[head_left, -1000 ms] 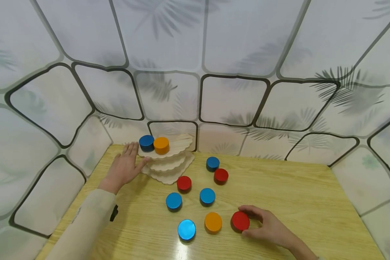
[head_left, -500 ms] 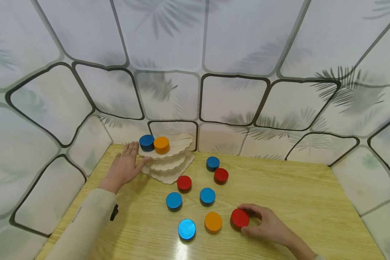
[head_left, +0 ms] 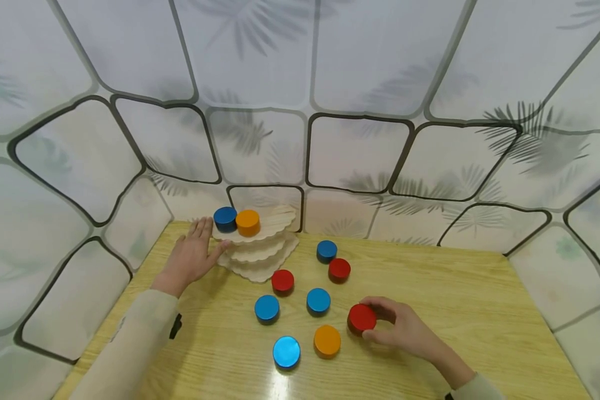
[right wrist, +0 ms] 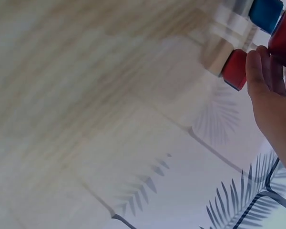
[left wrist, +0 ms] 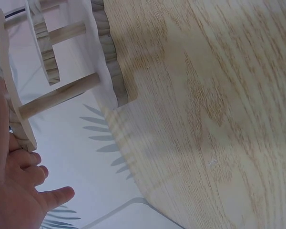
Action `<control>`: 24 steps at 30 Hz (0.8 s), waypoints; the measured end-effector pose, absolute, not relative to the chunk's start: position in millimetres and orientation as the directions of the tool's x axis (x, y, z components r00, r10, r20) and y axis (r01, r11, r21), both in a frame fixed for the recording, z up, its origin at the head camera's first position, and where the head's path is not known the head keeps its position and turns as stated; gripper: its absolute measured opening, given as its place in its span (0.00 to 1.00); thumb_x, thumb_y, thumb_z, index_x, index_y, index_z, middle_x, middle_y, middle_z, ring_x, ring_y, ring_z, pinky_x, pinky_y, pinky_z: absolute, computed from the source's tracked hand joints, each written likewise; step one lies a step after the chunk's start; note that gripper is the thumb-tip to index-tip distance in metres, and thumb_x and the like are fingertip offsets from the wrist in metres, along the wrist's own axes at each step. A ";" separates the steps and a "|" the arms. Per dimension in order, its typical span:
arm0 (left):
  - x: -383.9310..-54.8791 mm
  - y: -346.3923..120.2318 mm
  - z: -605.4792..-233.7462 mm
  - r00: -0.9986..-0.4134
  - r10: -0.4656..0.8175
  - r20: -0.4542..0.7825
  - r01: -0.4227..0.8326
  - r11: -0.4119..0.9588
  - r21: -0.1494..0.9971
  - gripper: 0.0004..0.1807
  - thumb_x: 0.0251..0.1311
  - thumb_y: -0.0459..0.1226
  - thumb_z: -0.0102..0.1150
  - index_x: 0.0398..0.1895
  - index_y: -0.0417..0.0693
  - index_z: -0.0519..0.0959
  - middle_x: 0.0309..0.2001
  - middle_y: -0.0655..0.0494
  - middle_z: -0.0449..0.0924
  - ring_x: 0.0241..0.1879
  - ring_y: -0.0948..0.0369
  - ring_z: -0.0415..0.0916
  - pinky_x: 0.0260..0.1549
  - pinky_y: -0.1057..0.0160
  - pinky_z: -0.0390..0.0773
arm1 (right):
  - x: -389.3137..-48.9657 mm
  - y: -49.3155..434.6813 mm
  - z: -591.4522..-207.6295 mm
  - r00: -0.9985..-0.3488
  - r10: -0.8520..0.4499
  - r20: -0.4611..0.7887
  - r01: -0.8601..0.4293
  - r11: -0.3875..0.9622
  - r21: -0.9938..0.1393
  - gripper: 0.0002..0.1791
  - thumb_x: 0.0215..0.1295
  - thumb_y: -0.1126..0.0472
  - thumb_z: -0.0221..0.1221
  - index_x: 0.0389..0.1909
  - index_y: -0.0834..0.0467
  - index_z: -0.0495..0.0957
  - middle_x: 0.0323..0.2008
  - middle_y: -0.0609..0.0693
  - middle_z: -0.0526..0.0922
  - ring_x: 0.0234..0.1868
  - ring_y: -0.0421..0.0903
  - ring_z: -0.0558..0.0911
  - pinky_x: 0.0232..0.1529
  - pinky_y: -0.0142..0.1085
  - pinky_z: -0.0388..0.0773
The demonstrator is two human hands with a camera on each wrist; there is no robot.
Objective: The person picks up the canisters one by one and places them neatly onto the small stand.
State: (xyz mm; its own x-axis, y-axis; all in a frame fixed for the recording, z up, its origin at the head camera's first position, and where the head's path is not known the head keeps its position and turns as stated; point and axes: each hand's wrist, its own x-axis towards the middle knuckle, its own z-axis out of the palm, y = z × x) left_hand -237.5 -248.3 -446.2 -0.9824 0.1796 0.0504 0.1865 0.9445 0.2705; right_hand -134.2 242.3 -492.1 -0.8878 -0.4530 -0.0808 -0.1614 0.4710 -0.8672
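Left hand (head_left: 189,258): clasped the stand (head_left: 260,271) at its top left end, far left.
Top tier (head_left: 277,218): carried a dark blue disc (head_left: 225,220) and an orange disc (head_left: 248,223).
Middle tabletop (head_left: 430,289): loose blue discs (head_left: 267,309) and loose red discs (head_left: 283,282) lay scattered, probably hindering low leftward slides; a near orange disc (head_left: 327,341) sat just beside the held one.
Held red disc (head_left: 362,319): near right, likely light, stiff and slick, best taken by its side wall.
Right hand (head_left: 408,331): pinched it between thumb and fingers.

Smooth, satiny red disc (head_left: 362,318), tiered stand (head_left: 260,254) of pale grained wood, wood-grained tabletop (head_left: 430,283) with soft sheen
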 end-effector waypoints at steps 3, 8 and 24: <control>-238.3 -248.5 -446.3 -0.983 0.177 0.046 0.183 0.946 0.268 0.52 0.80 0.65 0.36 0.84 0.30 0.44 0.83 0.29 0.43 0.83 0.32 0.43 0.74 0.25 0.56 | -138.8 240.2 -489.2 -0.885 -0.463 -0.056 -0.185 0.458 -0.869 0.32 0.66 0.52 0.73 0.68 0.59 0.77 0.62 0.54 0.84 0.58 0.39 0.84 0.62 0.26 0.79; -239.4 -249.2 -446.5 -0.984 0.173 0.040 0.177 0.947 0.268 0.52 0.79 0.66 0.34 0.84 0.31 0.44 0.84 0.29 0.42 0.83 0.32 0.42 0.74 0.25 0.56 | -146.3 235.2 -484.6 -0.882 -0.470 -0.045 -0.191 0.442 -0.876 0.31 0.67 0.53 0.73 0.67 0.58 0.77 0.62 0.54 0.85 0.57 0.41 0.85 0.61 0.26 0.79; -241.4 -251.3 -449.8 -0.984 0.172 0.046 0.178 0.949 0.260 0.52 0.79 0.66 0.35 0.84 0.31 0.43 0.84 0.29 0.43 0.83 0.32 0.42 0.74 0.25 0.56 | -177.6 200.0 -469.0 -0.894 -0.449 0.004 -0.226 0.444 -0.867 0.30 0.65 0.52 0.74 0.66 0.53 0.78 0.58 0.50 0.86 0.54 0.47 0.85 0.64 0.55 0.82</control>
